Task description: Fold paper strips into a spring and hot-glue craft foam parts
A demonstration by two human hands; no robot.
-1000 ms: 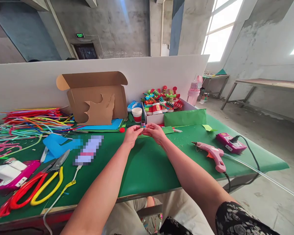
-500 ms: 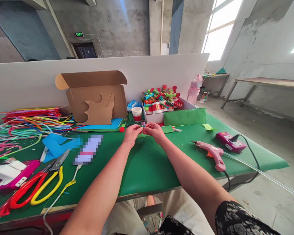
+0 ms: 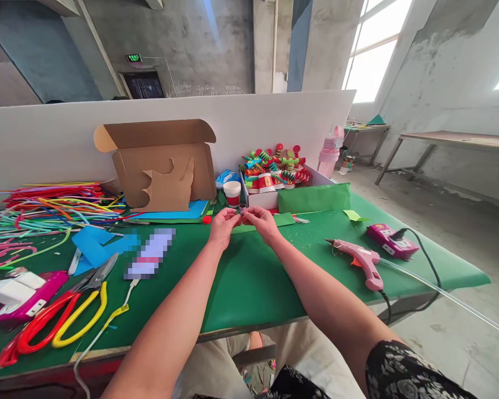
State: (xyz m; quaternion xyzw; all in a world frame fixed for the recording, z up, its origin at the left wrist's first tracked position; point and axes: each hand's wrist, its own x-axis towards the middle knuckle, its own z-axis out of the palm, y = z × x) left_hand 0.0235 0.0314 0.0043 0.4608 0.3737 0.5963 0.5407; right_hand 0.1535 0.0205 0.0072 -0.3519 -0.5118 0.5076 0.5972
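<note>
Over the middle of the green desk [image 3: 253, 277], both hands are pretty much where they were a second ago, but the bit of blue-green that showed between the fingertips is now out of sight. Left hand [image 3: 223, 228] and right hand [image 3: 263, 224] are pinched nearly closed around a small purple piece [image 3: 243, 207], just in front of the paper cup [image 3: 232, 193].

The tabletop [image 3: 258, 282] looks smooth and glossy, the box [image 3: 149, 152] matt cardboard, the glue gun [image 3: 363, 259] smooth plastic.
</note>
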